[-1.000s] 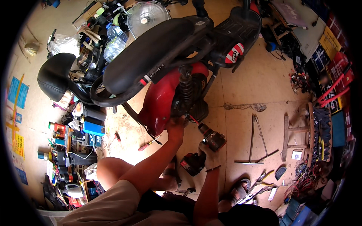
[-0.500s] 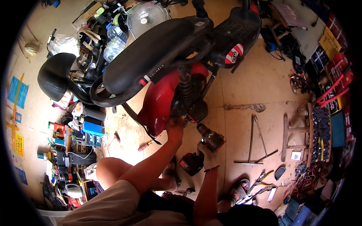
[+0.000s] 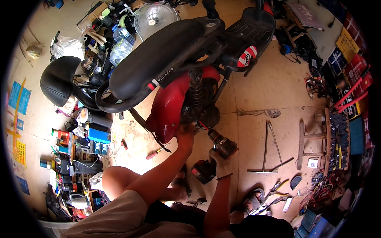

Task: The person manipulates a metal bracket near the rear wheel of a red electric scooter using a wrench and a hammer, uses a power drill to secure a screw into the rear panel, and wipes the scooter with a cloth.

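An electric scooter with a long black seat (image 3: 158, 59) and a red rear fender (image 3: 168, 105) leans across the middle of the view. My right hand (image 3: 219, 163) grips a cordless drill (image 3: 223, 146) by its handle, the battery pack toward me. Its long thin red bit points up and left at the dark parts below the shock absorber (image 3: 196, 89). Close to the bit's tip, my left hand (image 3: 185, 133) is at the fender's lower right edge, fingers curled in. Whatever those fingers pinch is too small or hidden to make out.
On the floor lie a screwdriver (image 3: 152, 154) near my left forearm, a long T-shaped tool (image 3: 265, 158), and pliers (image 3: 281, 186) by my right foot. A low wooden stool (image 3: 313, 137) stands right. Cluttered shelves (image 3: 85, 166) line the left; a fan (image 3: 154, 20) stands behind.
Hardly anything differs. The whole scene has shifted very slightly in view; both hands and the drill keep their places against the scooter.
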`<action>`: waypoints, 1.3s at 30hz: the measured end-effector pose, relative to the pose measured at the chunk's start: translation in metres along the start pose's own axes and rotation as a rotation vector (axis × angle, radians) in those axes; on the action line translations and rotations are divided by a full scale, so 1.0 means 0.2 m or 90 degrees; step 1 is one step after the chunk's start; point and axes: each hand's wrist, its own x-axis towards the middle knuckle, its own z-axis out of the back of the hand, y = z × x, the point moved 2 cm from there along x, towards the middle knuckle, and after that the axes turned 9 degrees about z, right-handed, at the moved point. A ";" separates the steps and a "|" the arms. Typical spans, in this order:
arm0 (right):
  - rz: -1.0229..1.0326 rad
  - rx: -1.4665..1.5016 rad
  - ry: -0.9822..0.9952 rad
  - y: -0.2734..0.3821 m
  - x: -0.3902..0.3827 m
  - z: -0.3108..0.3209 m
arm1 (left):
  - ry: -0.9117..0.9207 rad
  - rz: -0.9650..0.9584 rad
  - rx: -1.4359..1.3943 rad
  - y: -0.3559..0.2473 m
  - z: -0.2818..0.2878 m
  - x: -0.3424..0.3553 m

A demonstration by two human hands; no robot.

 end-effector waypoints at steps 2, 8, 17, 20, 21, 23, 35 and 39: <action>-0.005 0.029 0.000 -0.04 0.01 0.02 | 0.008 0.001 0.006 0.01 0.01 0.01; -0.015 0.019 0.008 -0.07 0.02 0.04 | 0.020 -0.012 0.001 0.03 0.02 0.03; 0.041 -0.130 -0.027 -0.01 0.05 0.05 | 0.051 -0.003 -0.010 0.05 0.04 0.06; 0.057 -0.126 -0.043 -0.06 0.08 0.09 | 0.061 -0.006 -0.017 0.05 0.04 0.06; 0.057 -0.135 -0.036 -0.06 0.08 0.09 | 0.055 0.006 -0.001 0.05 0.04 0.06; 0.057 -0.152 -0.021 -0.04 0.09 0.08 | 0.048 0.015 0.020 0.04 0.03 0.05; 0.080 -0.130 -0.025 -0.21 0.09 0.35 | 0.092 0.030 0.056 -0.01 0.06 -0.01; 0.067 -0.065 -0.144 -0.20 0.00 0.39 | 0.108 0.014 0.056 0.02 0.09 -0.02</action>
